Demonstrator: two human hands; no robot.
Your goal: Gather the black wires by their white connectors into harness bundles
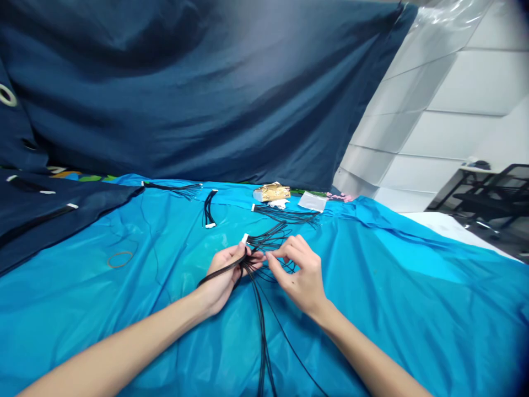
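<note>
My left hand [225, 275] is closed around a bundle of thin black wires [261, 325], in the middle of the head view. Long strands hang from it toward the lower edge, and one loop lies over the wrist. Just beyond the fingertips is a white connector [245, 238], with more black wires fanning out to its right. My right hand [301, 270] is at the right of the bundle, thumb and index finger pinched together close to the left fingertips. Whatever that pinch holds is too small to make out, though thin wires pass right by it.
Blue sheeting [124, 325] covers the surface. Farther back lie a short black cable [209, 209] with white ends, wire harnesses [285, 214], a gold packet [275, 192] and a clear bag [313, 202]. A tan ring [120, 259] lies at left. A dark curtain [185, 94] hangs behind.
</note>
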